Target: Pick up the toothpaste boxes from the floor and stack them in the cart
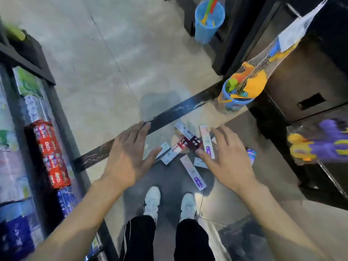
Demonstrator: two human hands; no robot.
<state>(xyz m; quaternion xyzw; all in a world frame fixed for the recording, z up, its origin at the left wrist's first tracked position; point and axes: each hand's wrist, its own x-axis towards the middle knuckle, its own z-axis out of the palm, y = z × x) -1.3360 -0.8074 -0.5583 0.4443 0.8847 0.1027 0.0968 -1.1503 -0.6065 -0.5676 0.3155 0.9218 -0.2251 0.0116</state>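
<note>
I see both hands reaching down over the floor (105,76), fingers spread and holding nothing. My left hand (128,153) sits at 9 o'clock of the scattered toothpaste boxes (185,147), my right hand (226,157) at 3 o'clock. The boxes lie jumbled just ahead of my white shoes (169,202). Packaged goods fill the shelf (49,153) far left.
</note>
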